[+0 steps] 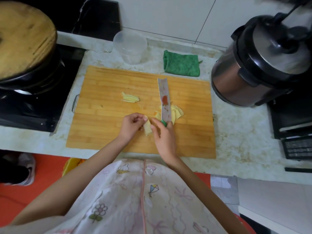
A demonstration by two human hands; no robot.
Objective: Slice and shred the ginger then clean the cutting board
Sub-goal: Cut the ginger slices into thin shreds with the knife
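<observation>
Pinching ginger (147, 127), left hand (132, 123) | right hand (165, 136) grips knife (164, 97) | mid cutting board (104, 132)

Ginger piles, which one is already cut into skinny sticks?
The ginger shreds lying alone mid-board, untouched. The ginger slices under the knife and the stack in the left hand's fingers are wide, flat pieces.

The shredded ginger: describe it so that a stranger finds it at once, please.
Find the wooden cutting board on the counter. Left of the knife lies the shredded ginger. It alone is thin strips; the ginger slices by the blade are flat.
</observation>
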